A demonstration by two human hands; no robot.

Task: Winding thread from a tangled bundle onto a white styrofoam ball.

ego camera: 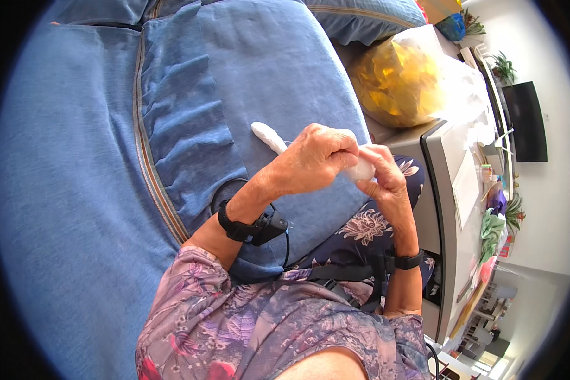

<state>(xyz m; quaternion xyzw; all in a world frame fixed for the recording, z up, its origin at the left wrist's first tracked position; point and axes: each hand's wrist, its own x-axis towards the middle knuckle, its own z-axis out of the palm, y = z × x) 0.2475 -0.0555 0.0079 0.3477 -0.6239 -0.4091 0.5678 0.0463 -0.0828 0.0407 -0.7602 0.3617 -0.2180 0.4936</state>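
My left hand (pixel 316 154) is at the middle of the view with its fingers curled in and pinched against a small white rounded bundle (pixel 362 169), perhaps fabric or padding. On the other side of the bundle, my right hand (pixel 387 180) grips it between thumb and fingers. Parts of the bundle are hidden by both hands. Behind my left wrist lies a slim white wrapped piece (pixel 267 136) on the blue sofa cover (pixel 285 71); its lower end is hidden by the hand. A fine white thread seems to run from it towards my left hand.
A large clear bag of yellow material (pixel 399 83) stands beyond the sofa's right edge. A grey-white low table (pixel 449 190) on my right bears papers, green cloth (pixel 491 232) and small items. A wrist camera with a cable (pixel 266 228) is strapped to my left forearm.
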